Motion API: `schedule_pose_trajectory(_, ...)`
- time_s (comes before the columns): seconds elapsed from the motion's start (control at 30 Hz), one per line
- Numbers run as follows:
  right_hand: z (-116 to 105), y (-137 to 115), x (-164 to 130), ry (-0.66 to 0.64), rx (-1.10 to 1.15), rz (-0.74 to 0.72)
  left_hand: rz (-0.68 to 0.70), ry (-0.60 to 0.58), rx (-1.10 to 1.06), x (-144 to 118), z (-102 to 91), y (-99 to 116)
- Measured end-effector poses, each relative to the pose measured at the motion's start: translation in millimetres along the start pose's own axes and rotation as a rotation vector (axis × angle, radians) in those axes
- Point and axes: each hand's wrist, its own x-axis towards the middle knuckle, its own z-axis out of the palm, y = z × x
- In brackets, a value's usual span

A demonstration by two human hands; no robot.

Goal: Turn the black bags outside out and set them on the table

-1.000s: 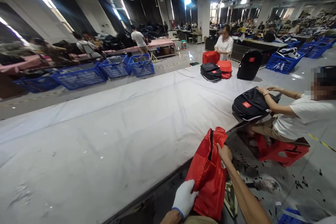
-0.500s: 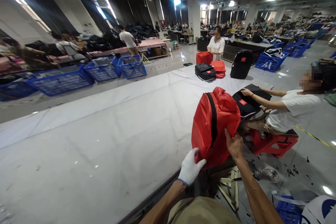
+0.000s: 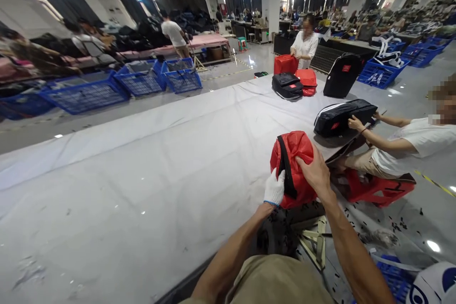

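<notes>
A red backpack (image 3: 301, 185) with a black zipper strip (image 3: 287, 166) down its panel is up at the table's edge in front of me. My left hand (image 3: 274, 189), in a white knit glove with a blue cuff, is closed on its left side beside the zipper. My bare right hand (image 3: 316, 171) grips the upper right part, thumb pressed on the red fabric. The cloth is creased between both hands. The bag's underside and far side are hidden.
The white-covered table (image 3: 142, 190) stretches left. At right, a seated co-worker holds a black backpack (image 3: 342, 116). Black and red backpacks (image 3: 287, 86) stand at the far end, near another person. Blue crates (image 3: 181, 76) line the floor; a frame leg (image 3: 317, 242) shows below.
The red backpack has turned and looks more bunched. My left hand has shifted up onto the zipper side; my right hand has moved higher. The co-worker's black backpack has been tilted up.
</notes>
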Motion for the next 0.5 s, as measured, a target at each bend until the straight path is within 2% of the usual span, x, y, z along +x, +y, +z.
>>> schedule_pose_trajectory(0.1,-1,-8,16,0.011,-0.304,-0.005,-0.178,0.104,0.132,-7,-39.1,-35)
schedule_pose_trajectory(0.17,-3,3,20,0.027,-0.362,-0.018,-0.406,0.154,0.247,-19,-69.9,-60)
schedule_pose_trajectory(0.23,-6,20,21,0.021,-0.329,-0.064,-0.533,0.151,0.303,-39,-88.5,-82)
schedule_pose_trajectory(0.37,-14,48,18,-0.061,-0.122,-0.29,-0.637,0.077,0.384,-75,-85.4,-108)
schedule_pose_trajectory(0.43,-20,55,15,-0.128,-0.032,-0.361,-0.649,0.072,0.435,-79,-85.3,-110)
schedule_pose_trajectory(0.5,-27,58,11,-0.193,0.02,-0.383,-0.561,0.12,0.536,-70,-95.9,-104)
